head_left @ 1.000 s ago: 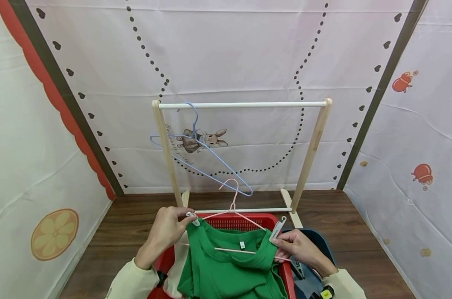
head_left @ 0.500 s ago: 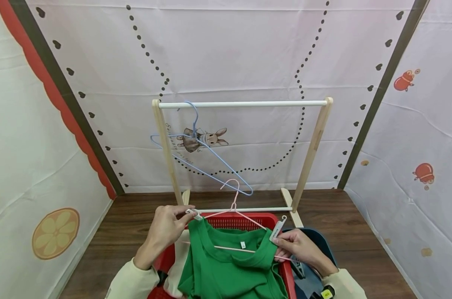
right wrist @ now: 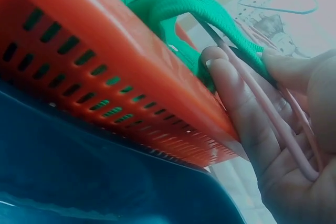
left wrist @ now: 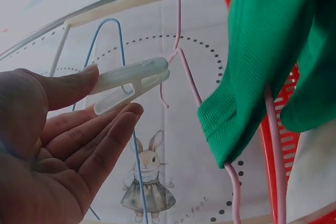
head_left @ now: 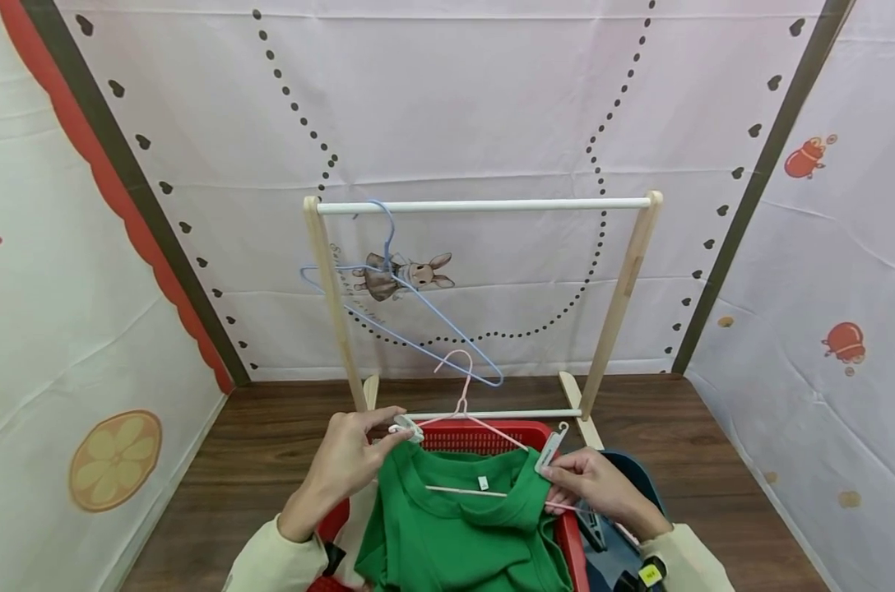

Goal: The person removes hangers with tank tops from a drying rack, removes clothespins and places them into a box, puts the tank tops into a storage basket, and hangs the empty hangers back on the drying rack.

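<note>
My left hand [head_left: 347, 460] pinches a white clothespin [head_left: 409, 428] between thumb and fingers. In the left wrist view the clothespin [left wrist: 131, 85] is apart from the green sleeveless top [left wrist: 257, 61]. That top [head_left: 462, 534] is on a pink hanger [head_left: 484, 427], whose hook points up. At the top's right shoulder my right hand [head_left: 595, 485] grips cloth and hanger together, beside a second white clothespin [head_left: 551, 450]. In the right wrist view, the pink hanger [right wrist: 283, 129] runs across the fingers of that hand, and thumb and fingers pinch the green strap [right wrist: 210, 11].
A red basket [head_left: 484, 436] stands under the top, with pale cloth at its left. To its right is a dark blue bin [head_left: 628, 469] holding a dark clip. Behind stands a wooden rack [head_left: 621, 304], a blue hanger [head_left: 436, 312] hooked on its white bar [head_left: 492, 205].
My left hand has moved a little to the right with its clothespin, toward the middle of the top. The right hand keeps its hold in nearly the same place.
</note>
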The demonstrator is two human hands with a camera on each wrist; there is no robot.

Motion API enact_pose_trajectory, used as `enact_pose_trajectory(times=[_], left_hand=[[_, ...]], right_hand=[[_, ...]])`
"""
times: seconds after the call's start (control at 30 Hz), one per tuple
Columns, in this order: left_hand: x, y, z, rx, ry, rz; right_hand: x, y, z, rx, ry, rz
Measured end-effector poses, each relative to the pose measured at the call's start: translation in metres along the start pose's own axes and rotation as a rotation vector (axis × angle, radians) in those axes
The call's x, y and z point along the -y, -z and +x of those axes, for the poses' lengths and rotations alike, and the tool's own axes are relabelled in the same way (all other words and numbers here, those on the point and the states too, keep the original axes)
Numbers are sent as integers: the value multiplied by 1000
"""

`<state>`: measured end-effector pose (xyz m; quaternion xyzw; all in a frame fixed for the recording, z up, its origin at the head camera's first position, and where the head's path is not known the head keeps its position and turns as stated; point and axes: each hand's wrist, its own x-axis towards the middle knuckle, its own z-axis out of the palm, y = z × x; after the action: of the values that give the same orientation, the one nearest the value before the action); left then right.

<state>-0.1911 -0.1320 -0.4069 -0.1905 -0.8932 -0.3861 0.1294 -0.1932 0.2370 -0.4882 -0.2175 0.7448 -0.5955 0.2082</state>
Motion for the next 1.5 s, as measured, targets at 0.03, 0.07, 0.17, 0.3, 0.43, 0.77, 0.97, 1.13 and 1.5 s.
enact_pose_trajectory(times=[0.03, 0.07, 0.17, 0.3, 0.43, 0.77, 0.97, 1.13, 1.5], left_hand=[[-1, -1, 0, 0, 2, -4], [-2, -2, -1, 2, 5, -9], [-4, -4, -3, 2, 3, -10], [-9, -7, -6, 9, 2, -21], [-12, -9, -8, 23, 15, -89], [-19, -17, -11, 41, -11, -165], [-27, -22, -12, 76, -28, -184], [-36, -29, -14, 89, -60, -208], [-56, -47, -13, 194, -67, -233]], right_hand=[[0, 1, 1, 1, 2, -3], [0, 2, 2, 2, 6, -7], [-1, 6, 5, 12, 27, -8], [-1, 9, 9, 17, 59, -27], [-2, 10, 12, 7, 65, -54], [-4, 10, 16, 10, 58, -45], [-3, 8, 17, 18, 48, -24], [-5, 8, 17, 29, 47, -12], [-6, 8, 17, 25, 37, -23]])
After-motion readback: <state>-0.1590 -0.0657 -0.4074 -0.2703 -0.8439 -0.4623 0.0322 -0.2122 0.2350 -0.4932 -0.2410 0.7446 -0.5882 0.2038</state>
